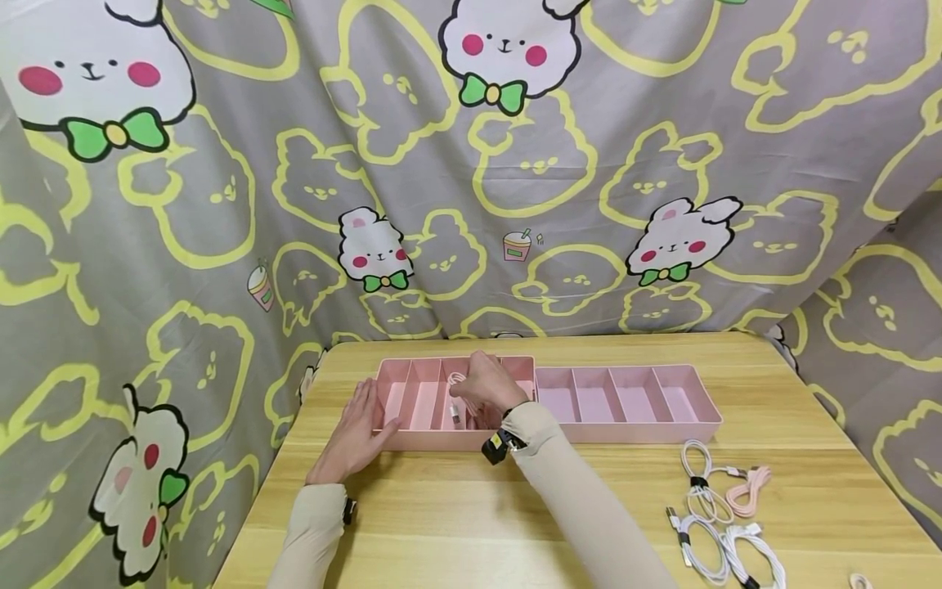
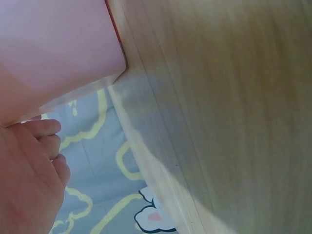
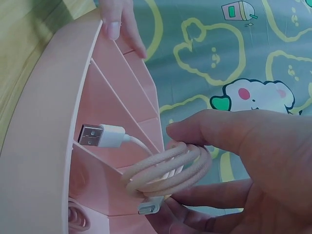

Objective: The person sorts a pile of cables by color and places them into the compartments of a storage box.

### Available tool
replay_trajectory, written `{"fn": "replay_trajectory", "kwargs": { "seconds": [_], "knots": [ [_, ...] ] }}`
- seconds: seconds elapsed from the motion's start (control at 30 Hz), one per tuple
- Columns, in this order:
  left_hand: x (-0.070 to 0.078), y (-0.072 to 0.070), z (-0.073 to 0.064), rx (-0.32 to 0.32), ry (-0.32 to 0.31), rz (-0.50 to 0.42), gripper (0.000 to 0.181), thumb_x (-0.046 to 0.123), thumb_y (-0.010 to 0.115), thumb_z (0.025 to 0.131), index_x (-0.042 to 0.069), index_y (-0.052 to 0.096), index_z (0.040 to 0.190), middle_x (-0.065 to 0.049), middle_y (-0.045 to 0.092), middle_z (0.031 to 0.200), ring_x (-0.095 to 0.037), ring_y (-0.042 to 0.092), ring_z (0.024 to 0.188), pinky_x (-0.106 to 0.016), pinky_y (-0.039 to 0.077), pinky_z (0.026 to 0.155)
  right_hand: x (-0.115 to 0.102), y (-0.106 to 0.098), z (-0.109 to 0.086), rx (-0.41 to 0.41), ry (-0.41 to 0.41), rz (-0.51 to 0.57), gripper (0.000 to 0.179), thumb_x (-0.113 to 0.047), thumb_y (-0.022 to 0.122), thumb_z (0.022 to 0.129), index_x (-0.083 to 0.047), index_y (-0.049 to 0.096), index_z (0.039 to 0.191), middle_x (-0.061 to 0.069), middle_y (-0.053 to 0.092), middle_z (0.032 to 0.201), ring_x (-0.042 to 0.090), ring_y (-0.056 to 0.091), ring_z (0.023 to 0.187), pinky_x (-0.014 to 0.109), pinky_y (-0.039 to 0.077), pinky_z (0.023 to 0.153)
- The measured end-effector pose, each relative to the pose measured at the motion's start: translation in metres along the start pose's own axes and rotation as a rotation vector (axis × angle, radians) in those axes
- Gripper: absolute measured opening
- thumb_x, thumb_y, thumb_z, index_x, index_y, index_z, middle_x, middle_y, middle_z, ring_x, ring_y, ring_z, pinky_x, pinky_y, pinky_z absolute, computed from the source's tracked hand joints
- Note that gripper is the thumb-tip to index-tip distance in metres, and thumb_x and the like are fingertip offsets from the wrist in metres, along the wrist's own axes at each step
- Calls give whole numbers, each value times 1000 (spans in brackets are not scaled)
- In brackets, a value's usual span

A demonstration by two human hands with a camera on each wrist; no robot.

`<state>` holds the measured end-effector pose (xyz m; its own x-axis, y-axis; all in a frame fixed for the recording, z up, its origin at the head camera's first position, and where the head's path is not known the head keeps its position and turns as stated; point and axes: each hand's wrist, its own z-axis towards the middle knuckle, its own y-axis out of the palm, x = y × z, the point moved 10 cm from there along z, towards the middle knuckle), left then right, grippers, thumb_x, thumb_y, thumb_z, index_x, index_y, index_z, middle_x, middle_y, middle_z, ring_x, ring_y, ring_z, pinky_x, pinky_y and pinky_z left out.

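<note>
My right hand (image 1: 489,383) pinches a coiled pale pink USB cable (image 3: 168,168) between thumb and fingers, over the pink divided box (image 1: 441,441). The cable's white USB plug (image 3: 103,135) sticks out toward the front wall. Another coiled cable (image 3: 78,217) lies in a compartment of the same box, partly cut off by the frame edge. At the box's left end rests my left hand (image 1: 356,433), its fingers straight along the end wall and its thumb over the front rim. In the left wrist view, its fingers (image 2: 48,141) show beneath the box corner.
Right beside the pink box stands a mauve divided box (image 1: 625,433). Nearer the table's right front lie several bundled white cables (image 1: 702,544) and a pink cable bundle (image 1: 749,491). A patterned curtain (image 1: 515,188) hangs behind the wooden table (image 1: 456,523).
</note>
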<state>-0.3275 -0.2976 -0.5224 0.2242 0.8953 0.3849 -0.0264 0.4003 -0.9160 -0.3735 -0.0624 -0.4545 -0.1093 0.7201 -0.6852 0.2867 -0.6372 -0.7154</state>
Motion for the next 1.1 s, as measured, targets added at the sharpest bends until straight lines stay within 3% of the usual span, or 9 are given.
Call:
{"fn": "replay_trajectory", "kwargs": {
  "seconds": [0.63, 1.1],
  "knots": [
    [1, -1, 0, 4, -5, 0, 97, 53, 56, 101, -9, 13, 162, -27, 14, 172, -46, 11, 160, -64, 17, 129, 3, 7, 3, -33, -2, 77, 59, -26, 82, 88, -19, 39, 48, -9, 24, 46, 7, 24, 40, 25, 24, 41],
    [1, -2, 0, 0, -9, -7, 98, 56, 54, 102, -8, 11, 163, -27, 13, 172, -45, 8, 161, -63, 16, 129, 1, 2, 3, 9, -13, 79, 62, -35, 82, 88, -18, 37, 49, -10, 24, 46, 7, 27, 41, 25, 25, 42]
  ]
}}
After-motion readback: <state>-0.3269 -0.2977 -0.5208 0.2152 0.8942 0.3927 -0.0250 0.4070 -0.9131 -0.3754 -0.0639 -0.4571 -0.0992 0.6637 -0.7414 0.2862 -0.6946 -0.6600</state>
